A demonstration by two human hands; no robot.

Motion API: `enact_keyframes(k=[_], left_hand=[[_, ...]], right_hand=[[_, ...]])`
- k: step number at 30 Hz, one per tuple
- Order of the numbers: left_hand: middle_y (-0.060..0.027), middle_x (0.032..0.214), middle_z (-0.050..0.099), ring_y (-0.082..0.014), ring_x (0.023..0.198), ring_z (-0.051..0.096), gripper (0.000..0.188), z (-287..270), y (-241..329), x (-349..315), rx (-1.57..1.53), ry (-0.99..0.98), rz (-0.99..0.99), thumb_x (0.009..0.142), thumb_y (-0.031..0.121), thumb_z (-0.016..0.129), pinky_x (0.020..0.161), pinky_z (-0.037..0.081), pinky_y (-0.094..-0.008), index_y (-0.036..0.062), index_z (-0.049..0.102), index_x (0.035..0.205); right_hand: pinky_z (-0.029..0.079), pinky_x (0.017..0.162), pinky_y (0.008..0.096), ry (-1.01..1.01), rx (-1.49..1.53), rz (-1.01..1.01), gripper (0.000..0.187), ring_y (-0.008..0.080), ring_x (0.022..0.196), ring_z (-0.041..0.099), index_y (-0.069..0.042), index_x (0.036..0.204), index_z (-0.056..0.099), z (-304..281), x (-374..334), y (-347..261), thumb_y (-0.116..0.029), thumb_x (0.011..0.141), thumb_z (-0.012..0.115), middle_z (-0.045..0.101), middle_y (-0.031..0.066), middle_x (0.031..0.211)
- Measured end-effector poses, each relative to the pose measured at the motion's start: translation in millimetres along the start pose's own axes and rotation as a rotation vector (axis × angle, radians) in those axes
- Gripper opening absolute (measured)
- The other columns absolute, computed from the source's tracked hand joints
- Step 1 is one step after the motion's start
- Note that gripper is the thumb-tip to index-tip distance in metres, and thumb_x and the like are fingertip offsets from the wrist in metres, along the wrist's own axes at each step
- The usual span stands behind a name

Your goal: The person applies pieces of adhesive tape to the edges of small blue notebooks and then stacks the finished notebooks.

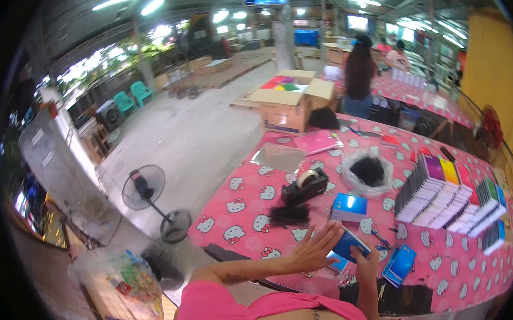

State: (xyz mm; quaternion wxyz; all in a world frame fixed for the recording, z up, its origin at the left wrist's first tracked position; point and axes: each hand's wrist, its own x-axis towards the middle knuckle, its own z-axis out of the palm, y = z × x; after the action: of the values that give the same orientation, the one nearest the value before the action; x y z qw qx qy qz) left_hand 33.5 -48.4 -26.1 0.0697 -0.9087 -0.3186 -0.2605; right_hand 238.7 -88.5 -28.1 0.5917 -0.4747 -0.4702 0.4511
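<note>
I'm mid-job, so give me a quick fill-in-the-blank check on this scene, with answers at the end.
1. The left hand and right hand are on a notebook whose cover colour is ____.
2. The patterned tablecloth has a background coloured ____.
3. The tape dispenser is coloured ____.

Missing words: blue; pink; black.

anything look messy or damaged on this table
Two things: a loose black tangle spreads beside the tape dispenser, unlike the black material gathered in the plastic bag; and a dark patch near the table's edge interrupts the pink print, though whether it's wear or a covering, I can't tell.
</note>
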Motion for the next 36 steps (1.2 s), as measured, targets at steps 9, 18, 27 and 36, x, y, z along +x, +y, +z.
enact_keyframes(k=[9, 18, 27, 36], left_hand=[[-0.0237, 0.156, 0.027, -0.0384, 0.145, 0.025, 0.086, 0, 2, 3, 0.008, 0.014, -0.069, 0.092, 0.061, 0.046, 0.113, 0.015, -0.0638, -0.0007, 0.031, 0.149], [-0.0243, 0.157, 0.026, -0.0365, 0.148, 0.019, 0.087, 14, 6, 23, 0.029, 0.05, -0.05, 0.09, 0.059, 0.049, 0.114, 0.007, -0.0645, -0.0029, 0.031, 0.149], [-0.0194, 0.159, 0.023, -0.0353, 0.149, 0.018, 0.088, 16, 18, 27, -0.125, 0.102, 0.072, 0.089, 0.051, 0.057, 0.116, 0.01, -0.0587, -0.0009, 0.024, 0.152], [-0.0238, 0.16, 0.018, -0.0386, 0.15, 0.011, 0.09, 14, 8, 39, -0.081, -0.024, 0.113, 0.091, 0.065, 0.043, 0.115, -0.002, -0.0626, -0.0015, 0.029, 0.151]], right_hand=[[0.048, 0.066, 0.0221, -0.1, -0.008, -0.025, 0.026, 0.0074, 0.075, 0.058, 0.0, 0.112, 0.068, 7, 14, 1, -0.003, 0.086, 0.068, 0.065, 0.0004, 0.091], [0.052, 0.074, 0.0225, -0.102, 0.174, -0.015, 0.036, 0.0091, 0.084, 0.062, 0.002, 0.124, 0.062, 19, 11, -17, 0.0, 0.089, 0.066, 0.067, 0.0046, 0.103], [0.052, 0.081, 0.0258, -0.064, -0.006, -0.133, 0.046, 0.0121, 0.093, 0.062, 0.002, 0.135, 0.055, 6, 20, 0, 0.001, 0.09, 0.064, 0.066, 0.0076, 0.113], [0.046, 0.097, 0.0285, -0.146, -0.017, -0.13, 0.056, 0.0143, 0.116, 0.053, 0.003, 0.144, 0.041, 11, 18, -23, 0.001, 0.091, 0.059, 0.057, 0.0106, 0.133]])
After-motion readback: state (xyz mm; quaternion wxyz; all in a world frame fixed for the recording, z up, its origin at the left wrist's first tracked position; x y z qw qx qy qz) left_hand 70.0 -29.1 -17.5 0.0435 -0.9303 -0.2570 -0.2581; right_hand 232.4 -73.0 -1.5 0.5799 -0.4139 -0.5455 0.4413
